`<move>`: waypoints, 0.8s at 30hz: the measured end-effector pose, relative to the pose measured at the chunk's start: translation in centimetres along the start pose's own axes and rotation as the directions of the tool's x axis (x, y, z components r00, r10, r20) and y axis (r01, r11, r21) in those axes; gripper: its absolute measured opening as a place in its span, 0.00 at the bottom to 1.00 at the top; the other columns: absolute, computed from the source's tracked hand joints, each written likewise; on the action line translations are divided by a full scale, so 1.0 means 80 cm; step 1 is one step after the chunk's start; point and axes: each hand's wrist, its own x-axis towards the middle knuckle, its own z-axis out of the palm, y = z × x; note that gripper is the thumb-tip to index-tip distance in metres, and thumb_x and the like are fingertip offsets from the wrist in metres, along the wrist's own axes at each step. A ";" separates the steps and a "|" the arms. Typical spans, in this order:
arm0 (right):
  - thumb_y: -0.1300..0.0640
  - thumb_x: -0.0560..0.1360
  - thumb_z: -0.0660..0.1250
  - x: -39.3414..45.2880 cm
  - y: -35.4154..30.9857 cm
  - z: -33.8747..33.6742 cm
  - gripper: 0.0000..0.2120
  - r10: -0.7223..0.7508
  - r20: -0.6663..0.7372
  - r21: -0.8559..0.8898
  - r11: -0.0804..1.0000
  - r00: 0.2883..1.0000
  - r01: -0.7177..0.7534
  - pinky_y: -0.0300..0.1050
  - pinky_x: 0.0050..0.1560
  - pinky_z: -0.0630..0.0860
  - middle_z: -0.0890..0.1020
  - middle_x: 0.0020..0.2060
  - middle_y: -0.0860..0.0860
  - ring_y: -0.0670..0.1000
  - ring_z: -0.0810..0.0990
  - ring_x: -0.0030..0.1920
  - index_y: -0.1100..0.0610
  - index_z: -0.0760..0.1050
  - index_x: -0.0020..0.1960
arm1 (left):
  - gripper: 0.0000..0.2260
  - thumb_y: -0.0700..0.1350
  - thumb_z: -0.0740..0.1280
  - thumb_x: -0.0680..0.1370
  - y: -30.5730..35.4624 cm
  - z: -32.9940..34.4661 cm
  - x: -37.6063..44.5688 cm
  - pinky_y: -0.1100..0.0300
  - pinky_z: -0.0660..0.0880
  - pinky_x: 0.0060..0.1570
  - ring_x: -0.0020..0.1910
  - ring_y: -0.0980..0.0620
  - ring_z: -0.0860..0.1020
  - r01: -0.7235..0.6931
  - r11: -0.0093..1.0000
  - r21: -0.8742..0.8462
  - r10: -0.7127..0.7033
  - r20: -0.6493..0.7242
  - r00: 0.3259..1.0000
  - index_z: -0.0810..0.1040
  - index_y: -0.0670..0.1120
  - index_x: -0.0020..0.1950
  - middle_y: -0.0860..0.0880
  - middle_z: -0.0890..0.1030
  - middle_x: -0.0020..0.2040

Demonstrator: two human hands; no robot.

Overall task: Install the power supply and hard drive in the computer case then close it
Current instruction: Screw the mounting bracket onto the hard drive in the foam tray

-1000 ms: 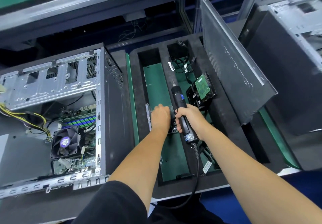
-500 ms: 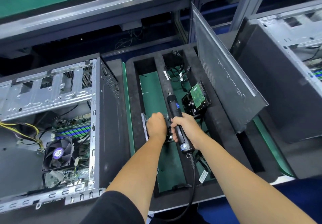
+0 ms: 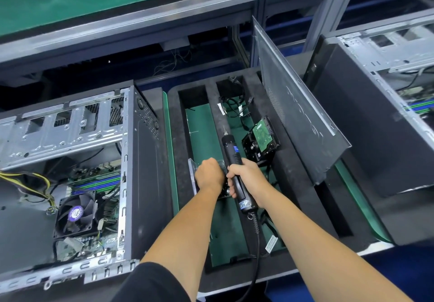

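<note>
Hard drive (image 3: 260, 140) stands tilted in the black foam tray (image 3: 293, 184), green circuit board facing up, just beyond and right of the right hand (image 3: 246, 179). That hand is wrapped around a corded electric screwdriver (image 3: 232, 158), tip pointing away. Touching it on the left, the left hand (image 3: 209, 175) curls down over a small clear box (image 3: 193, 175); what its fingers hold cannot be told. Open computer case (image 3: 77, 172) lies well left of both hands; side panel (image 3: 298, 123) leans to their right.

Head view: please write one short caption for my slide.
Right hand holds electric screwdriver over foam tray; left hand reaches beside it; hard drive waits.
</note>
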 end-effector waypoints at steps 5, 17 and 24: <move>0.67 0.68 0.64 0.001 0.000 -0.002 0.06 -0.007 0.000 0.001 1.000 1.000 0.007 0.44 0.27 0.73 0.75 0.28 0.57 0.55 0.73 0.24 0.61 0.70 0.44 | 0.12 0.45 0.57 0.78 0.006 -0.020 -0.006 0.55 0.69 0.39 0.43 0.41 0.76 0.072 0.975 -0.212 -0.076 -0.009 0.997 0.74 0.39 0.42 0.39 0.80 0.48; 0.65 0.66 0.65 -0.014 -0.006 0.006 0.08 -0.006 -0.022 -0.045 0.999 1.000 0.005 0.44 0.25 0.72 0.74 0.26 0.56 0.54 0.72 0.23 0.61 0.68 0.44 | 0.21 0.42 0.62 0.78 0.006 -0.097 -0.015 0.60 0.65 0.30 0.25 0.50 0.62 -0.038 0.935 -0.352 0.054 0.037 0.998 0.59 0.43 0.27 0.48 0.64 0.26; 0.67 0.73 0.63 -0.038 -0.023 0.021 0.05 -0.026 -0.022 -0.070 0.997 0.999 0.024 0.43 0.25 0.71 0.73 0.26 0.56 0.54 0.73 0.23 0.61 0.68 0.45 | 0.08 0.32 0.65 0.71 0.012 -0.166 -0.027 0.63 0.74 0.39 0.34 0.53 0.74 -0.096 0.723 -0.684 0.051 -0.086 0.995 0.81 0.42 0.37 0.48 0.79 0.35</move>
